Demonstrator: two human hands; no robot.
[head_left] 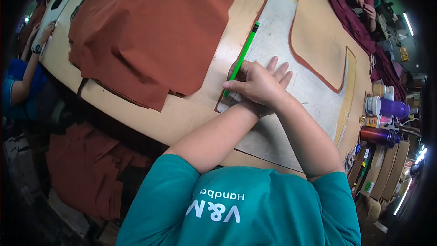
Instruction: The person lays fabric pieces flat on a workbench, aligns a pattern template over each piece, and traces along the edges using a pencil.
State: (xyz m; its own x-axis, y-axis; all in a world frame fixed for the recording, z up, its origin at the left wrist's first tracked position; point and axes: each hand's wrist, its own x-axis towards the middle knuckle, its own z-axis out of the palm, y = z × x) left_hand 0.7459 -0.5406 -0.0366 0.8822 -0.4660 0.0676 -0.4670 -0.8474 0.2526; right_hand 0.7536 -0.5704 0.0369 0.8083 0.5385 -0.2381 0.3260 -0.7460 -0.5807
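Note:
My right hand (255, 82) is closed around a green pencil (248, 43), whose dark end points up and away and whose lower end is at the left edge of a pale grey template (268, 27). Crossed beneath my right wrist, my left hand (281, 75) lies flat on the template with its fingers spread; its palm is mostly hidden. Rust-brown material (298, 58) shows as a thin border along the template's edges. The template has a curved cut-out on its right side.
A large stack of rust-brown material (159, 32) covers the table's left part. More brown cloth (82, 168) hangs or lies below at left. Bottles (378, 135) and tubs (373, 105) stand at right. One person's arms (27, 73) show at left, another person's hands (364, 4) at upper right.

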